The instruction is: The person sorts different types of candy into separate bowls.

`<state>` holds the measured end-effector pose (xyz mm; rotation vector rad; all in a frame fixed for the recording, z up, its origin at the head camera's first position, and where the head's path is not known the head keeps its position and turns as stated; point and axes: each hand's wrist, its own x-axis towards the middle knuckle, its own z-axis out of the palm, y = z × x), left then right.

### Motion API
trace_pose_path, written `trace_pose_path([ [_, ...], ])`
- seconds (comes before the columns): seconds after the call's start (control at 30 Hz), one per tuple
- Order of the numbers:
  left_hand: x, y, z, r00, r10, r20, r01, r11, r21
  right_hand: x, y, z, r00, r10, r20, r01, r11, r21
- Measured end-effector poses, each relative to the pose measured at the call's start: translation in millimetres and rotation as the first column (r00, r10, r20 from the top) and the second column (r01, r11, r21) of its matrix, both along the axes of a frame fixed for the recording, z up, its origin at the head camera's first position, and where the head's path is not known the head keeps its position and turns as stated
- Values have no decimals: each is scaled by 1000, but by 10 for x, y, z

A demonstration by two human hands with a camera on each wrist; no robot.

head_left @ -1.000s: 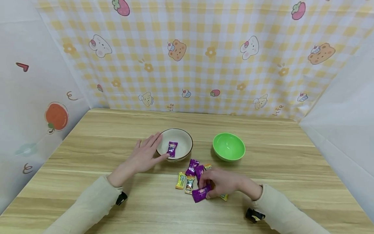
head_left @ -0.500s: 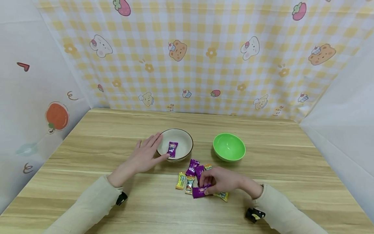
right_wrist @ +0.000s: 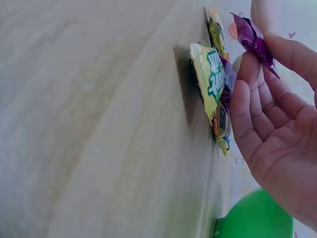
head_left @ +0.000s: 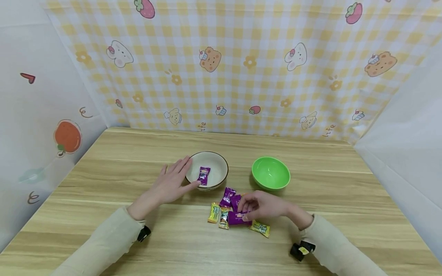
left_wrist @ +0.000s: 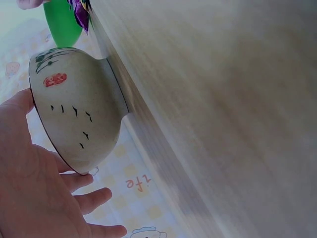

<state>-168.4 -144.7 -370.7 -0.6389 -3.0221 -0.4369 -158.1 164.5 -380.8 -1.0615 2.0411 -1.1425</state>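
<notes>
Head view: the right-hand grip [head_left: 264, 206], pinched narrowly, holds a purple sweet [head_left: 236, 219], with a yellow sweet [head_left: 260, 229] at four o'clock; slackening could drop it. At eleven, the left hand [head_left: 172, 185], fingers outstretched, could tip the cream bowl [head_left: 218, 168] by pressing.

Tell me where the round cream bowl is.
In the head view, the round cream bowl stands on the wood-grained table, left of the round green bowl, with the left hand touching its rim.

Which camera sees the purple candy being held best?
The right wrist view: the held purple candy looks biggest. In the head view, the right hand partly covers it. Left wrist view: purple wrapping, but maybe another candy's.
</notes>
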Motion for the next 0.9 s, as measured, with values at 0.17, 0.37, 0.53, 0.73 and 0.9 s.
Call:
trace_pose_path([
  [0.17,-9,-4,-11,1000,2,-3,-2,1000,2,-33,26,12,996,-55,66,56,998,-9],
  [0.37,-7,-3,-8,1000,0,-1,0,1000,2,-54,45,43,983,-116,139,123,991,-43],
  [0.53,-12,-3,-14,1000,-2,-3,2,1000,-2,-82,55,65,978,-123,166,142,984,-104],
  [0.73,-11,-3,-13,1000,-2,3,2,1000,1,-113,57,104,975,-159,155,181,974,-137],
  [0.9,-3,3,0,1000,-2,9,2,1000,10,-118,21,141,950,-257,181,283,948,-144],
])
